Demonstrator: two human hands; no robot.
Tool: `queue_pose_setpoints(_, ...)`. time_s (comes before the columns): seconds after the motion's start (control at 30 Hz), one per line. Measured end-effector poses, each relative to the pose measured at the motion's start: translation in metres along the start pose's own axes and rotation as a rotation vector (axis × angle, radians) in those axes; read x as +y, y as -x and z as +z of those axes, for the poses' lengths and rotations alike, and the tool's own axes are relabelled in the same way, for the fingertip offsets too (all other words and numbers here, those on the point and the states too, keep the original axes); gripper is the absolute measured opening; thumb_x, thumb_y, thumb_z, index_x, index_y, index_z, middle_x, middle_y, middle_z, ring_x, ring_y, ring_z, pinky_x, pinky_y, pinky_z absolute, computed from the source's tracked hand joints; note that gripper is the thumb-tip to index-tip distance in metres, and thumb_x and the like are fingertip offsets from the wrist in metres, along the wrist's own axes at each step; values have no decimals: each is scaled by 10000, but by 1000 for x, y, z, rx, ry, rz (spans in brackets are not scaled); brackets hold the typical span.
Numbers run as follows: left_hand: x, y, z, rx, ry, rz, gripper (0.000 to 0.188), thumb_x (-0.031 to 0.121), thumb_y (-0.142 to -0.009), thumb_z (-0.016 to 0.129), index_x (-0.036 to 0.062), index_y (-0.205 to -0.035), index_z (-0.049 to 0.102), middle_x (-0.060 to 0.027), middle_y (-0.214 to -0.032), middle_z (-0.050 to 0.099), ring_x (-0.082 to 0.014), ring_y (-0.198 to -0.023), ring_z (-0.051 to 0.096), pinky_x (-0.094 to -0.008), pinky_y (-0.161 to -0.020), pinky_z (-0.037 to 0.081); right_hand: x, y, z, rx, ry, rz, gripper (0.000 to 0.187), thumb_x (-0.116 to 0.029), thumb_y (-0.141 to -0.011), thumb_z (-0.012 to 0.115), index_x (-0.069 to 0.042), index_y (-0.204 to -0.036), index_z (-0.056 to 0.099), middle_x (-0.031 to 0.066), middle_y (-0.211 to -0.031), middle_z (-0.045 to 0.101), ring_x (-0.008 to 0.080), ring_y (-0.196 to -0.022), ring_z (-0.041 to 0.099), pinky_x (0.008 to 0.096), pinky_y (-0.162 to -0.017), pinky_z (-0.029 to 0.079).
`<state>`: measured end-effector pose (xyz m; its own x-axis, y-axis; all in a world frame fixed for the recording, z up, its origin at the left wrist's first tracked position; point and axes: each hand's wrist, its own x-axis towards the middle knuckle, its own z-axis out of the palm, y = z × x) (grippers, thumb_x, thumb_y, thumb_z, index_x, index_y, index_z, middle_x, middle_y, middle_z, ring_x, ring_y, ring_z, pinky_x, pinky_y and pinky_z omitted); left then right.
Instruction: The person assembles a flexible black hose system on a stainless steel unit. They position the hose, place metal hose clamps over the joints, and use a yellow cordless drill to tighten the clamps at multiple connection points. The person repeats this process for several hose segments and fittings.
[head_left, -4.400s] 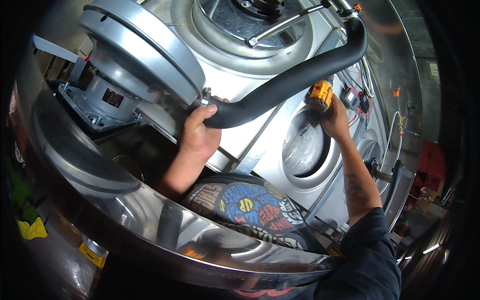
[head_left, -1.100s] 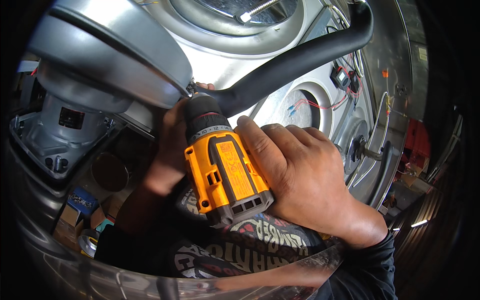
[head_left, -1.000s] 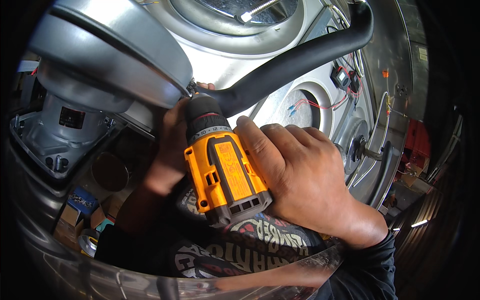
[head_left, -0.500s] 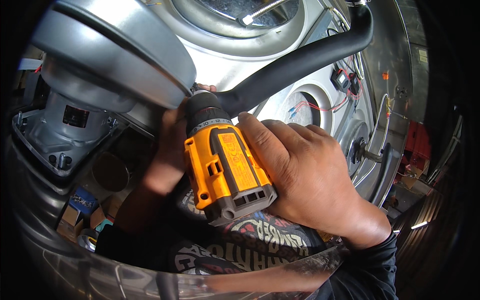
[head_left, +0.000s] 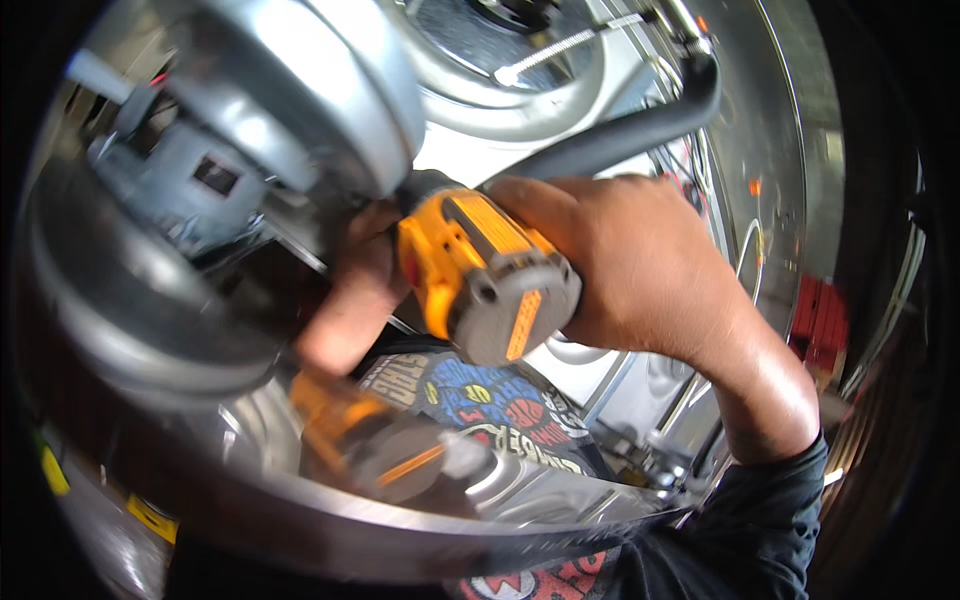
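Observation:
My right hand (head_left: 630,255) grips a yellow and black cordless drill (head_left: 480,275), its nose pointing up-left where a thick black hose (head_left: 620,135) meets a round grey metal housing (head_left: 300,90). My left hand (head_left: 350,290) reaches up just left of the drill, at the hose end under the housing; its fingers are hidden behind the drill and the housing. The picture is blurred by motion.
A grey motor block (head_left: 190,185) sits left under the housing. A shiny curved steel rim (head_left: 400,510) runs along the bottom and mirrors the drill. White panels with round openings (head_left: 560,355) and thin wires (head_left: 745,250) lie behind. A red thing (head_left: 820,320) stands at the right.
Earlier the right hand reached far back along the hose with the drill; it has since brought it close by the left hand. In the last half second the drill has tilted and the view shifted.

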<state>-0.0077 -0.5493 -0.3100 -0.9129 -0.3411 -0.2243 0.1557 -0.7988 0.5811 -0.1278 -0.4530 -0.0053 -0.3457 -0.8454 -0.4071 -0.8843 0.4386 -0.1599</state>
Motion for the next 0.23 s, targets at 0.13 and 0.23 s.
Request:
queue_pose_setpoints(0.13,-9,-1,19,291,-483,113,322,44,-870,713,18,-1190,683,-132,-1133,723,-257,-1099,681,-381,-1007,536,-7,-6,1,10,-52,-14,638,-90,-699,764,-102,-1326,645,182,-1000,753,417,-905,728,495,-751,574)
queue_pose_setpoints(0.23,7,-19,49,248,277,86,306,-69,-781,774,26,-1066,718,-66,-984,754,-188,-922,717,-354,-893,567,7,1,9,-31,-164,-16,632,-158,-850,729,-73,-1458,576,280,-1089,735,457,-978,724,491,-834,575)
